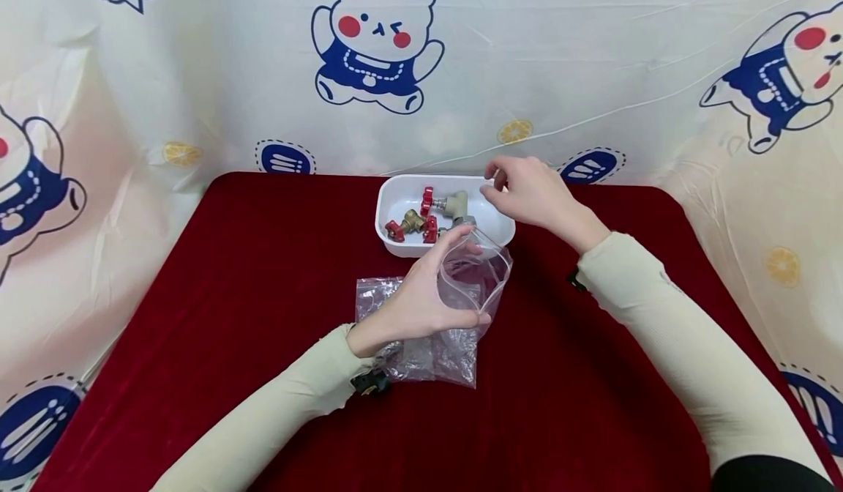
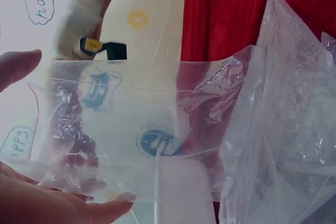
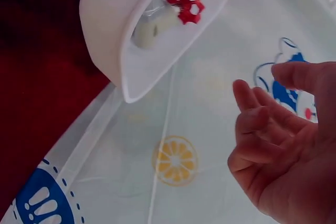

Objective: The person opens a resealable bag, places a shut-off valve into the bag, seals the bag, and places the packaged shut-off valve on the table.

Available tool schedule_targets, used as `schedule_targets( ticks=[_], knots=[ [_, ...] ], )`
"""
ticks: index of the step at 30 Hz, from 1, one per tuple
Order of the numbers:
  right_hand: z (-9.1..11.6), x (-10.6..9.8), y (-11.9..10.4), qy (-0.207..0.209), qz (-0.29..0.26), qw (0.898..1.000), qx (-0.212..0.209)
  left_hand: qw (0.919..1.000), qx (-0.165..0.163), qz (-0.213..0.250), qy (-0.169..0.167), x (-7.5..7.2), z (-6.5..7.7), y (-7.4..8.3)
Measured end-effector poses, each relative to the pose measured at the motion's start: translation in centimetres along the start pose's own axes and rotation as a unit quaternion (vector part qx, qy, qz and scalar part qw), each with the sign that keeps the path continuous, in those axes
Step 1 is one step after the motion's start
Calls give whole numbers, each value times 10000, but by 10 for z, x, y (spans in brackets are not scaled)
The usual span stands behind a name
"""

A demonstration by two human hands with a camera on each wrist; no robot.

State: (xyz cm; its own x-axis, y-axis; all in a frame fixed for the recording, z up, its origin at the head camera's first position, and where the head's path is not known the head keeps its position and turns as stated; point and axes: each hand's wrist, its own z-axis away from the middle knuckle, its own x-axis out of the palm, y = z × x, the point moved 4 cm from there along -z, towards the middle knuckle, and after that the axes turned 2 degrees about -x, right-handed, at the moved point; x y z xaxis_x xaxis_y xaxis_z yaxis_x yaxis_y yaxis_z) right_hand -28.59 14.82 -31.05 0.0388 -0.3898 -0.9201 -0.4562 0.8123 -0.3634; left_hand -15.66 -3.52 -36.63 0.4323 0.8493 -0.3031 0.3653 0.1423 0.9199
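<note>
My left hand (image 1: 424,298) holds a clear plastic zip bag (image 1: 490,258) with thumb and fingers spread at its gaping mouth. In the left wrist view the bag (image 2: 136,119) looks see-through, with nothing visible inside. My right hand (image 1: 530,192) hovers over the right rim of a white plastic tub (image 1: 388,239), fingers loosely bent and holding nothing. Inside the tub lie several valves: a brass valve with a red handle (image 1: 413,221), a grey-beige valve (image 1: 456,203) with a red handwheel, and another red handwheel (image 1: 430,230) partly hidden behind the left hand and bag.
More clear plastic bags (image 1: 428,360) lie flat on the dark red tablecloth (image 1: 276,294) below the left hand. A white printed curtain (image 1: 487,75) stands behind the table and on both sides.
</note>
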Motion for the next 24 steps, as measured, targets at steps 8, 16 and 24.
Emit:
schedule_targets(
  ticks=[8,16,24],
  knots=[
    [-33,26,2,-1256,621,9896,318,10000,-31,55,-33,1,4,0],
    [-40,60,2,-2362,1163,9637,447,10000,7,-11,34,-1,6,0],
    [-39,81,0,-2840,977,9536,227,10000,79,-38,41,-2,8,1]
  ],
)
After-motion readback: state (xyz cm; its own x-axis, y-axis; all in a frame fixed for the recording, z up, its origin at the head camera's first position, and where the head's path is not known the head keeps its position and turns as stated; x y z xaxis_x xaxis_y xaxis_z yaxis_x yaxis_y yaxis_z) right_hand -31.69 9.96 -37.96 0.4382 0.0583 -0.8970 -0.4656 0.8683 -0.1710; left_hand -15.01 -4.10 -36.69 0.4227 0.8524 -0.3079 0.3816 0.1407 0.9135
